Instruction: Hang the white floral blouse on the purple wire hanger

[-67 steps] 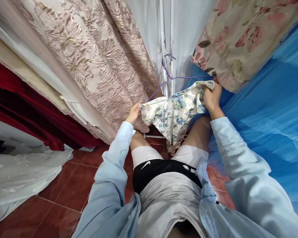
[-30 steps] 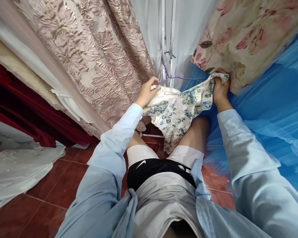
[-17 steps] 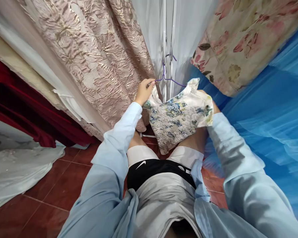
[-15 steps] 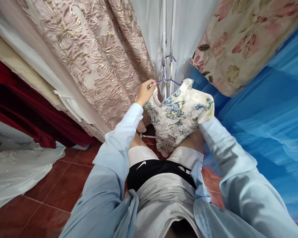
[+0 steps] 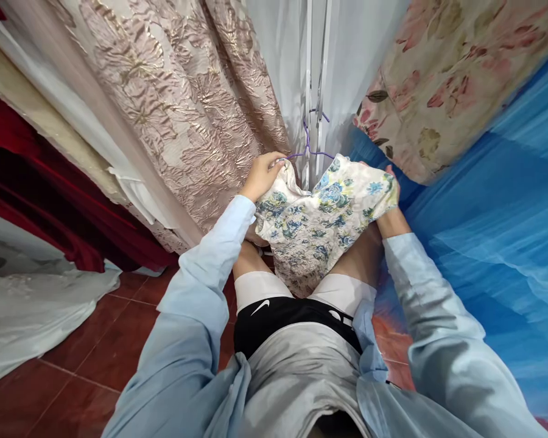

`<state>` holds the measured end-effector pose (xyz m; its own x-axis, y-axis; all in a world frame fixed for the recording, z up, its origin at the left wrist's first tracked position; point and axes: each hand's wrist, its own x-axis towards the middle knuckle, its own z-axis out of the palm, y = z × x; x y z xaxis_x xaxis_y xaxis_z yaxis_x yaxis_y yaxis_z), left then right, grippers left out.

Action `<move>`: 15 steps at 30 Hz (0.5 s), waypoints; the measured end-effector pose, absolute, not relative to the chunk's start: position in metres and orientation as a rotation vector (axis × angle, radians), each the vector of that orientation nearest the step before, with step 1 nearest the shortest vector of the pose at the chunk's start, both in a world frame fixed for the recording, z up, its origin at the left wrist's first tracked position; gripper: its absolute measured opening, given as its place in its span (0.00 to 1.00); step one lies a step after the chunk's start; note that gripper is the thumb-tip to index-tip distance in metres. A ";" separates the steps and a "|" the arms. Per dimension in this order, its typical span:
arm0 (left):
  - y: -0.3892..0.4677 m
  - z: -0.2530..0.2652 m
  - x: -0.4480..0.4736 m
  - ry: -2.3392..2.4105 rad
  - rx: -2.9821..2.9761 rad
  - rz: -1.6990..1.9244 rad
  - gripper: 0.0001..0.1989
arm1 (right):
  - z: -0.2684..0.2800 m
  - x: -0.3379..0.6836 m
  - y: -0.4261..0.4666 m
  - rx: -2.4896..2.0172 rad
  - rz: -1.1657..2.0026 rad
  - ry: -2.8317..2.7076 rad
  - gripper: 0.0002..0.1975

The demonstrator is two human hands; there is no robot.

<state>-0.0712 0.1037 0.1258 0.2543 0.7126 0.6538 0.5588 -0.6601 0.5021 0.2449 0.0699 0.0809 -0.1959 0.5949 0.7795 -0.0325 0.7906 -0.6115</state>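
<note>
A blue-flowered cloth (image 5: 322,219) is being gripped at its left edge by the left hand (image 5: 261,175). Its right edge is being clutched by the right hand (image 5: 389,210), mostly hidden, below a purple hanger (image 5: 307,145).

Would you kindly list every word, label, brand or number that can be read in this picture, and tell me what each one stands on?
No readable words or numbers anywhere.
White swoosh logo, a brand mark without letters: on the left leg of the black shorts.
A second white mark on the right leg: partly hidden, cannot be read.
The blue-flowered cream cloth held by the left hand and right hand carries only a pattern, as do the hanging curtains.
</note>
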 end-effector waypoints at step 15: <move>0.115 0.119 -0.093 1.413 2.319 1.566 0.24 | 0.177 0.220 0.108 -0.683 0.642 -1.408 0.41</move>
<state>-0.0931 0.1151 0.1191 0.0943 0.6703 0.7361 0.6633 -0.5937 0.4557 0.2200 0.1081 0.1767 0.0622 0.7536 0.6544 0.0000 0.6557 -0.7550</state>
